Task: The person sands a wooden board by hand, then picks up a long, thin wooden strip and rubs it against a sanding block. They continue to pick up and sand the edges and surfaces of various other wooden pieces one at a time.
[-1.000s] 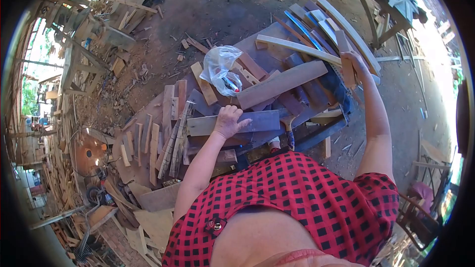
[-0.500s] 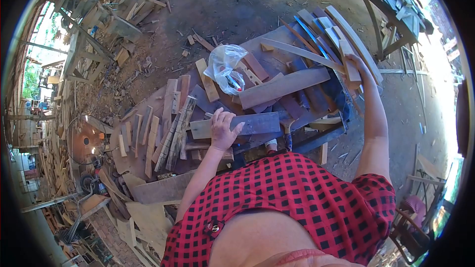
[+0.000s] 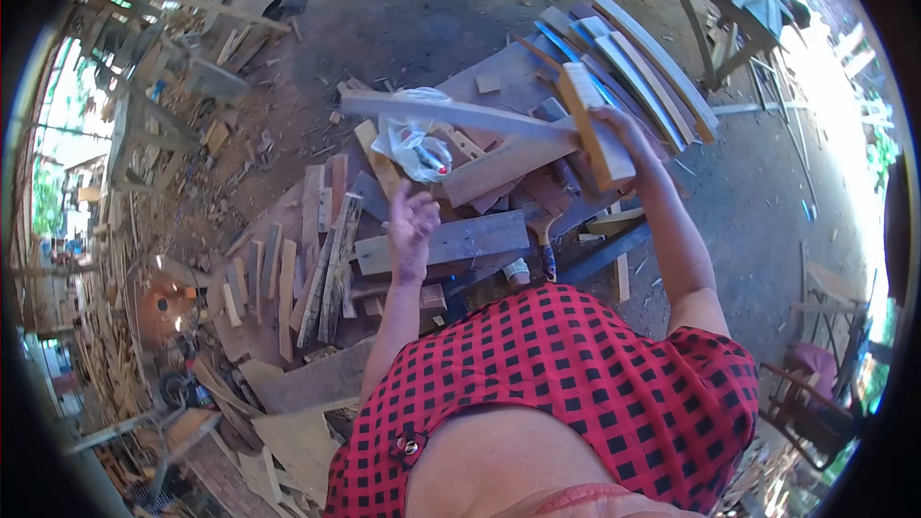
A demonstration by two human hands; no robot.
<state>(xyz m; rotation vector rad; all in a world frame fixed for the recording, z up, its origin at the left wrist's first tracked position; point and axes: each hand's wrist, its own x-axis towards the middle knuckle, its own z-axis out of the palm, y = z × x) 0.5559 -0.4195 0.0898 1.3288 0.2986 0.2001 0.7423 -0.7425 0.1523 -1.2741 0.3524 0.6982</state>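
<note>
My right hand [image 3: 622, 134] is closed around the thick stock of a large wooden try square [image 3: 595, 129]. Its long thin blade reaches left above the work surface, crossing over a clear plastic bag [image 3: 413, 139]. My left hand [image 3: 414, 230] is raised with its fingers apart and holds nothing. It is nearest to a grey-brown plank [image 3: 470, 242] lying in front of me. Beyond that plank lies a broader brown board [image 3: 513, 168], partly covered by the square's blade.
Long boards [image 3: 662, 67] lie side by side at the far right of the work surface. Short wooden strips [image 3: 288, 288] lie at the left, near a bundle of rough sticks [image 3: 331, 269]. A brush-like tool with a wooden handle [image 3: 547, 235] lies close to my body.
My right hand has lifted the try square off the boards and brought it left and nearer. My left hand has come off the plank and turned, fingers spreading upward.
</note>
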